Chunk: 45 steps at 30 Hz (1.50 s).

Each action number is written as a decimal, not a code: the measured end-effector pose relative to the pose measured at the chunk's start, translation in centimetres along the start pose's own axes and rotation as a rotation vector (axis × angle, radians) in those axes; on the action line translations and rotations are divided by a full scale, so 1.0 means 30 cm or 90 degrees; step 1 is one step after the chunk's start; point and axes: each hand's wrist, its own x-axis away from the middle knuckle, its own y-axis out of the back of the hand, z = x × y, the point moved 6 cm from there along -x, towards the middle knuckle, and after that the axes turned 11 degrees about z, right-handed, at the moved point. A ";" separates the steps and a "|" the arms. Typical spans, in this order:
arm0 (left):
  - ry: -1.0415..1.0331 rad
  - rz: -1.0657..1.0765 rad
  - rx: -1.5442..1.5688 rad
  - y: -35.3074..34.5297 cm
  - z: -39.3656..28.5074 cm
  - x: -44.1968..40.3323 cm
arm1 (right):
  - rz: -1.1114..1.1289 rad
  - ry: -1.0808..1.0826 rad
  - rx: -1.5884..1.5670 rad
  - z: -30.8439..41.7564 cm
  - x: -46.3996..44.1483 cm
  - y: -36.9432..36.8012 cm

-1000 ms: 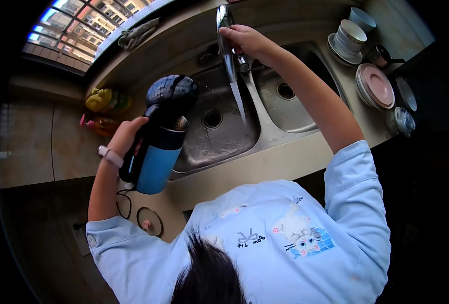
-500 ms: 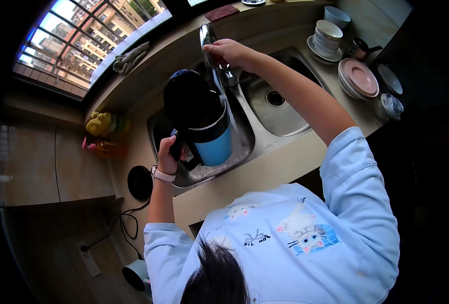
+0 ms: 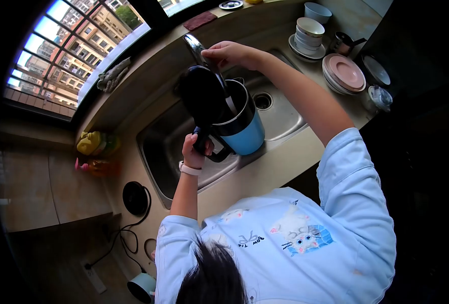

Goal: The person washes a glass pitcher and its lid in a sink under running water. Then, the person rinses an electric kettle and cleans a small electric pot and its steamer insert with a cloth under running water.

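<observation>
My left hand (image 3: 194, 152) is wrapped around the black handle of a blue electric kettle (image 3: 246, 136). The kettle is held over the sink (image 3: 156, 147) with its black lid (image 3: 201, 96) standing open. Above it, my right hand (image 3: 230, 53) grips the chrome faucet (image 3: 194, 48) near its spout. A pale stream runs from the faucet down into the kettle's mouth; the water level inside is hidden. The black kettle base (image 3: 136, 198), with its cord, lies on the counter at the left.
Stacked bowls (image 3: 309, 35) and pink plates (image 3: 346, 71) stand right of the sink. A yellow bottle (image 3: 88, 143) and an orange pump bottle (image 3: 95, 167) are at the left. Gloves (image 3: 114, 75) lie on the windowsill. Another person's fingers seem visible near a pale green cup (image 3: 143, 286).
The kettle and my left hand have moved right, bringing the kettle's mouth under the stream, which fell beside it before. The faucet has shifted slightly left in view, my right hand still on it.
</observation>
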 end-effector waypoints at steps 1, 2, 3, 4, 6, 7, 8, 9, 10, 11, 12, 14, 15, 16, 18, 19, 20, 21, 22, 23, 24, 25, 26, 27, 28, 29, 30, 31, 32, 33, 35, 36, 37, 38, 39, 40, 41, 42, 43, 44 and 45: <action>0.012 0.037 -0.029 -0.010 0.015 -0.014 | -0.019 0.028 -0.004 -0.013 -0.007 -0.002; 0.015 0.044 -0.027 -0.011 0.029 -0.026 | -0.040 0.058 -0.005 -0.019 -0.013 0.007; 0.016 0.039 -0.070 -0.025 0.028 -0.036 | -0.058 0.096 0.019 -0.008 0.002 0.004; 0.017 0.032 -0.114 -0.035 0.029 -0.040 | -0.092 0.084 0.031 -0.013 0.016 0.005; 0.027 0.041 -0.138 -0.038 0.047 -0.037 | -0.251 0.150 0.255 0.012 0.130 0.038; 0.031 0.029 -0.172 -0.038 0.047 -0.026 | -0.310 0.163 0.199 -0.022 0.190 0.055; 0.029 0.020 -0.209 -0.036 0.040 -0.017 | -0.369 0.180 0.146 -0.075 0.248 0.068; 0.030 -0.013 -0.197 -0.026 0.044 -0.006 | -0.442 0.184 0.089 -0.153 0.314 0.061; 0.027 -0.046 -0.204 -0.028 0.041 0.001 | -0.538 0.197 0.093 -0.227 0.388 0.042; 0.026 -0.051 -0.204 -0.027 0.042 0.008 | -0.582 0.187 0.052 -0.338 0.449 0.011; 0.023 -0.057 -0.204 -0.023 0.046 0.015 | -0.619 0.155 0.033 -0.439 0.520 -0.039; 0.000 -0.075 -0.218 -0.028 0.044 0.030 | -0.594 -0.025 0.001 -0.629 0.651 -0.167; -0.011 -0.085 -0.216 -0.031 0.044 0.041 | -0.602 -0.070 0.013 -0.672 0.716 -0.236; -0.017 -0.105 -0.200 -0.030 0.048 0.058 | -0.611 -0.050 0.021 -0.712 0.777 -0.297; -0.024 -0.138 -0.185 -0.021 0.057 0.089 | -0.670 -0.101 0.085 -0.783 0.900 -0.392; -0.044 -0.137 -0.189 -0.018 0.064 0.098 | -0.726 -0.099 0.041 -0.837 0.958 -0.434; -0.049 -0.139 -0.188 -0.017 0.062 0.096 | -0.755 -0.201 0.079 -0.866 1.015 -0.472; -0.051 -0.151 -0.189 -0.017 0.064 0.101 | -0.789 -0.236 0.060 -0.859 1.062 -0.509; -0.053 -0.163 -0.187 -0.021 0.066 0.106 | -0.840 -0.257 -0.027 -0.904 1.112 -0.554; -0.051 -0.167 -0.180 -0.026 0.067 0.109 | -0.882 -0.306 -0.111 -0.951 1.161 -0.605; -0.054 -0.170 -0.176 -0.031 0.069 0.106 | -0.830 -0.349 0.010 -0.965 1.206 -0.654; -0.048 -0.186 -0.163 -0.032 0.072 0.106 | -0.862 -0.440 0.039 -0.990 1.258 -0.739; -0.043 -0.200 -0.154 -0.030 0.070 0.108 | -0.841 -0.550 -0.010 -1.031 1.320 -0.819; -0.054 -0.196 -0.152 -0.022 0.076 0.110 | -0.855 -0.572 -0.092 -1.118 1.400 -0.915; -0.058 -0.194 -0.159 -0.026 0.072 0.109 | -0.858 -0.611 -0.156 -1.165 1.459 -0.979; -0.056 -0.195 -0.159 -0.032 0.067 0.106 | -0.845 -0.659 -0.196 -1.184 1.483 -1.019; -0.052 -0.195 -0.157 -0.037 0.065 0.105 | -0.841 -0.682 -0.219 -1.189 1.508 -1.049; -0.053 -0.197 -0.154 -0.035 0.070 0.107 | -0.834 -0.691 -0.232 -1.201 1.522 -1.064; -0.056 -0.196 -0.171 -0.031 0.074 0.103 | -0.830 -0.694 -0.237 -1.212 1.537 -1.068; -0.058 -0.194 -0.187 -0.036 0.070 0.097 | -0.829 -0.692 -0.242 -1.205 1.538 -1.059; -0.058 -0.197 -0.189 -0.044 0.066 0.095 | -0.823 -0.673 -0.239 -1.196 1.535 -1.025; -0.061 -0.200 -0.196 -0.050 0.062 0.099 | -0.819 -0.663 -0.237 -1.187 1.529 -1.007; -0.058 -0.201 -0.180 -0.048 0.065 0.098 | -0.815 -0.653 -0.238 -1.182 1.521 -0.986; -0.060 -0.200 -0.181 -0.048 0.066 0.094 | -0.814 -0.644 -0.238 -1.176 1.513 -0.964; -0.063 -0.204 -0.172 -0.047 0.066 0.095 | -0.810 -0.637 -0.238 -1.170 1.506 -0.950; -0.064 -0.210 -0.163 -0.046 0.066 0.098 | -0.806 -0.631 -0.237 -1.166 1.500 -0.936; -0.060 -0.207 -0.155 -0.047 0.068 0.099 | -0.801 -0.627 -0.238 -1.163 1.490 -0.920; -0.062 -0.208 -0.156 -0.046 0.068 0.103 | -0.799 -0.621 -0.238 -1.163 1.484 -0.909; -0.056 -0.209 -0.160 -0.043 0.072 0.107 | -0.796 -0.622 -0.237 -1.161 1.481 -0.899; -0.054 -0.208 -0.163 -0.036 0.076 0.102 | -0.792 -0.617 -0.237 -1.156 1.471 -0.887; -0.044 -0.194 -0.167 -0.038 0.072 0.096 | -0.791 -0.617 -0.236 -1.155 1.464 -0.882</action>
